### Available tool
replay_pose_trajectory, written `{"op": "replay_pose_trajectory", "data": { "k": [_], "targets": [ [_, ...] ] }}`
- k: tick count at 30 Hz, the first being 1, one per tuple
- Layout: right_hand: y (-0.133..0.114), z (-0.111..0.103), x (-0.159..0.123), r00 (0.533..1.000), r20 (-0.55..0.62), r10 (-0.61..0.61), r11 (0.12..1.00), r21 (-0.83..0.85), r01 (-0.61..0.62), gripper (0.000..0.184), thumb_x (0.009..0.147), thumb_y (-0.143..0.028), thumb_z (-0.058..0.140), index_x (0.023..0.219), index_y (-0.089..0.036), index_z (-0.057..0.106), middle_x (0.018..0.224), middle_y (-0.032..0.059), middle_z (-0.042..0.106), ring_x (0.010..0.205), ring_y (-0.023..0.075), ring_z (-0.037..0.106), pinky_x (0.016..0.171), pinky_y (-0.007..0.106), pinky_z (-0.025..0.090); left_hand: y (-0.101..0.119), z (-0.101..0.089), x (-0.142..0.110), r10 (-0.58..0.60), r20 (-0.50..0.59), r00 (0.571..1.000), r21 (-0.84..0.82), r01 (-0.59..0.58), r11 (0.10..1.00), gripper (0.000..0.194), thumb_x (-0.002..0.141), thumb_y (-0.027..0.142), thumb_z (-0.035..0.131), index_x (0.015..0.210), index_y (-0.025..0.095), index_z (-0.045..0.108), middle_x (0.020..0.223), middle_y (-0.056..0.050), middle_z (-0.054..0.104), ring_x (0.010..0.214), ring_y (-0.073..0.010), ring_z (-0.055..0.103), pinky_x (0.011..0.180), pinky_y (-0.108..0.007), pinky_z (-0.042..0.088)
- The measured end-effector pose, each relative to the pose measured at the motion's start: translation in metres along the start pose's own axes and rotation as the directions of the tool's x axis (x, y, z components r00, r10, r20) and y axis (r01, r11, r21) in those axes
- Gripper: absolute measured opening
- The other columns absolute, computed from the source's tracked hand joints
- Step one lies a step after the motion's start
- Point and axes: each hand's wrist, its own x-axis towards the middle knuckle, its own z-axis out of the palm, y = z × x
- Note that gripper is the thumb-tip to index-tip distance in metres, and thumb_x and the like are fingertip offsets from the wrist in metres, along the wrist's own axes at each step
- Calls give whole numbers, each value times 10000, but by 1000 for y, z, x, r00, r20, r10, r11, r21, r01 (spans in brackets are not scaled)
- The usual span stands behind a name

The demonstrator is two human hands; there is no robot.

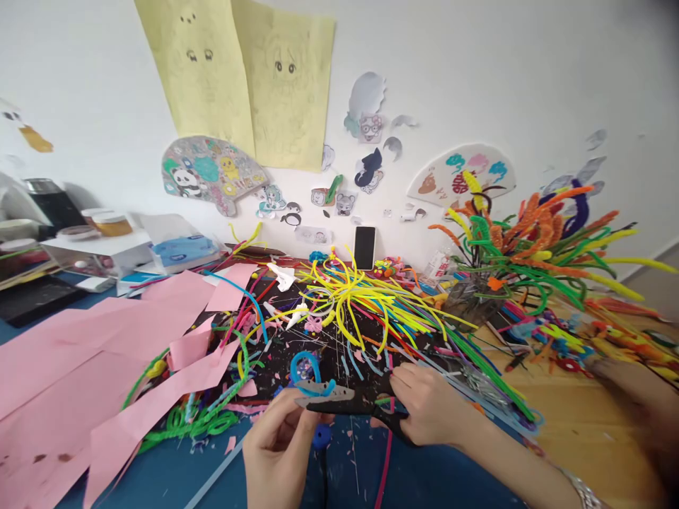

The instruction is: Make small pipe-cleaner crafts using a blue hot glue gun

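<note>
Blue pipe cleaner pinched in left hand, scissors gripped in right hand, amid yellow pipe cleaners and pink paper.

From my remote feed: bright, even daylight floods the white wall, casting only soft shadows. The wide lens bends the surface edges; the right margin smears into blur, and a dark vignette clouds the top right corner. The centre stays fairly sharp, without glare.
</note>
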Motion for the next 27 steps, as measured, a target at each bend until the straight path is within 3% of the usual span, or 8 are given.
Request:
{"op": "replay_pose_trajectory", "data": {
  "k": [8,12,16,22,27],
  "targets": [
    [7,-25,36,990,25,142,990,9,-142,395,826,-550,577,673,-186,559,680,59,604,664,209,544,539,320,293,23,8,30,153,-78,985,92,-145,985,73,802,253,710,788,231,778,768,-34,724,682,-157,645,564,-182,508],
    [9,-25,53,988,-120,93,996,10,-92,455,848,-580,529,628,-182,563,622,58,567,618,205,503,520,334,259,40,8,46,213,-33,977,137,-206,969,78,796,239,716,822,245,789,798,-33,747,673,-159,651,578,-196,518],
    [14,-20,70,960,-278,32,999,35,-23,451,893,-487,493,568,-180,551,560,53,531,561,185,456,516,343,250,60,7,63,193,-25,981,105,-189,976,87,815,264,705,831,245,788,791,-28,738,667,-155,637,588,-206,513],
    [17,-16,91,939,-343,38,996,87,-9,451,927,-435,448,562,-186,542,542,46,540,523,174,454,513,331,276,76,-4,94,294,142,945,126,-312,942,104,840,214,674,808,229,772,773,-34,742,663,-157,654,612,-209,526],
    [15,-22,104,945,-242,219,975,77,-207,396,861,-524,573,658,-185,575,650,36,606,633,197,557,565,325,309,76,-11,126,312,273,910,160,-363,918,126,851,179,648,780,208,747,714,-30,720,652,-158,659,598,-201,522]
  ]
}}
